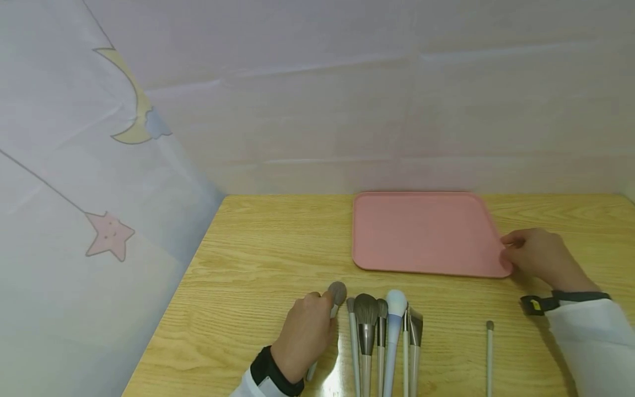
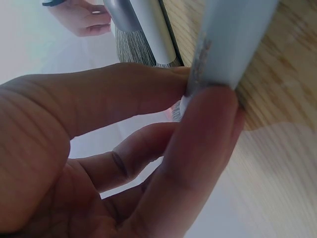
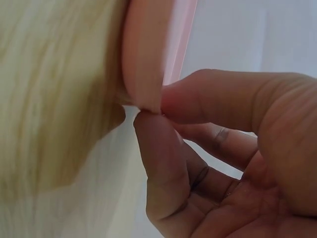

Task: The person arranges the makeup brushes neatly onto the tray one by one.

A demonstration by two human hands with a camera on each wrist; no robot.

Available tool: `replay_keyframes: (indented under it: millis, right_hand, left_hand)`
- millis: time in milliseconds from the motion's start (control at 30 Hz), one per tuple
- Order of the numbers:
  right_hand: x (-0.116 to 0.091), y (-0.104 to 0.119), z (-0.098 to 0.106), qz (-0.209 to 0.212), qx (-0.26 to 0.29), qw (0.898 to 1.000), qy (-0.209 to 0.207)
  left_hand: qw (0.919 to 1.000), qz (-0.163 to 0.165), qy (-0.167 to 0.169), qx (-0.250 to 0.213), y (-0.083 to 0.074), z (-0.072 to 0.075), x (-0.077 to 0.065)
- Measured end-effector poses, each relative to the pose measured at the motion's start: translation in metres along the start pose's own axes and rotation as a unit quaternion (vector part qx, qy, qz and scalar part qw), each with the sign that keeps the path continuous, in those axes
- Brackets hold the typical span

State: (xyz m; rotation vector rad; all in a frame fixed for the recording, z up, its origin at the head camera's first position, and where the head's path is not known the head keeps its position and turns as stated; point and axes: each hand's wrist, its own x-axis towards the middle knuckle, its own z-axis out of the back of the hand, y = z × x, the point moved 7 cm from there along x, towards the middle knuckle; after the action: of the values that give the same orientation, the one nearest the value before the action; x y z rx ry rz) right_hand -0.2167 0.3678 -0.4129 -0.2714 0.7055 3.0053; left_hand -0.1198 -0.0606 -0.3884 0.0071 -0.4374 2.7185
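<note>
My left hand [image 1: 306, 333] pinches a makeup brush [image 1: 338, 292] between thumb and fingers, its round grey head pointing away from me. In the left wrist view the pale handle [image 2: 225, 42] passes between the fingertips, close over the wood. A shallow pink tray [image 1: 421, 234] lies at the back of the table. At its right end my right hand [image 1: 543, 256] grips the rim near the front corner. The right wrist view shows thumb and forefinger pinching the tray's edge [image 3: 151, 54], with the remaining fingers curled below.
Right of my left hand, several makeup brushes lie side by side, among them a large dark one [image 1: 366, 311] and a white-tipped blue one [image 1: 395, 309]. A thin brush [image 1: 489, 353] lies apart, farther right. Behind the wooden table [image 1: 248, 248] hangs a pale cloth [image 1: 297, 127].
</note>
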Motion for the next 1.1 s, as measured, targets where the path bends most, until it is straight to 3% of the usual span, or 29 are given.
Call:
replay_keyframes:
  millis: [1100]
  right_hand:
    - [0.004, 0.035, -0.015, 0.019, -0.009, 1.0, 0.003]
  left_hand:
    - [1.0, 0.001, -0.003, 0.009, -0.002, 0.001, 0.0]
